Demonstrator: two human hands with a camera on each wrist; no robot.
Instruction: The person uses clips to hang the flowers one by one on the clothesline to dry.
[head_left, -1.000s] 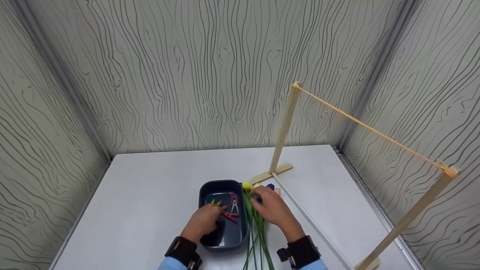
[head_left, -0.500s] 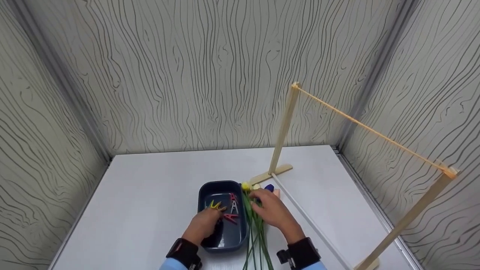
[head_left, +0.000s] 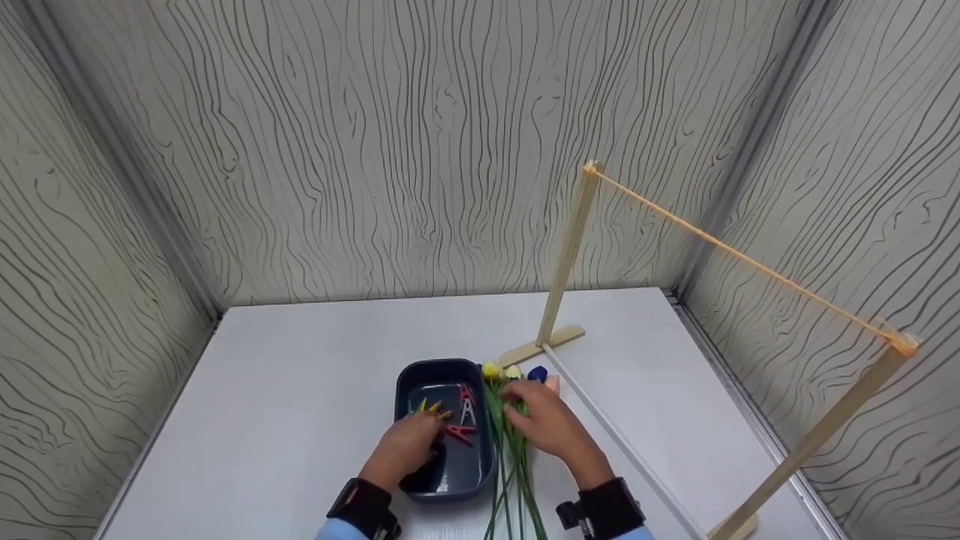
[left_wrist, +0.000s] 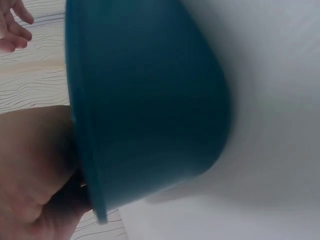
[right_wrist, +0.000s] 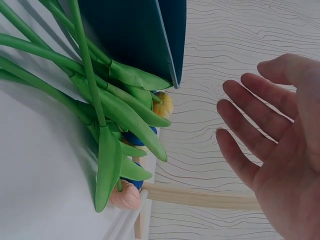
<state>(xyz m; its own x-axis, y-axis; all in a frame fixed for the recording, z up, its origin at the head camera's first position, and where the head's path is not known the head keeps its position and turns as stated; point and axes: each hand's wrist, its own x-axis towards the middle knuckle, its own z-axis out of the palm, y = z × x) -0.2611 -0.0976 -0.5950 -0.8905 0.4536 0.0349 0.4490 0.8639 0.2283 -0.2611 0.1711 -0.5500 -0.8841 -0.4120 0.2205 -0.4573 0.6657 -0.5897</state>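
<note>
My left hand (head_left: 409, 444) reaches over the near left rim of a dark blue bin (head_left: 448, 491), its fingers down among several clothespins. Yellow clothespins (head_left: 430, 407) show just past its fingertips; whether it pinches one I cannot tell. A red clothespin (head_left: 460, 433) and a white clothespin (head_left: 467, 411) lie to its right in the bin. In the left wrist view, the bin's wall (left_wrist: 150, 100) hides the fingertips. My right hand (head_left: 550, 421) hovers above artificial tulips (head_left: 517, 450) beside the bin. Its fingers are relaxed and hold nothing in the right wrist view.
On the right stands a wooden frame with two posts (head_left: 568, 262) and an orange cord (head_left: 720, 244) strung between their tops. A white bar (head_left: 622, 439) joins the posts along the white table (head_left: 300, 405). Patterned panels (head_left: 420, 150) enclose the table.
The left hand's fingers shift slightly among the yellow clothespins, which turn a little and show more, then less. The right hand stays nearly in place over the tulips.
</note>
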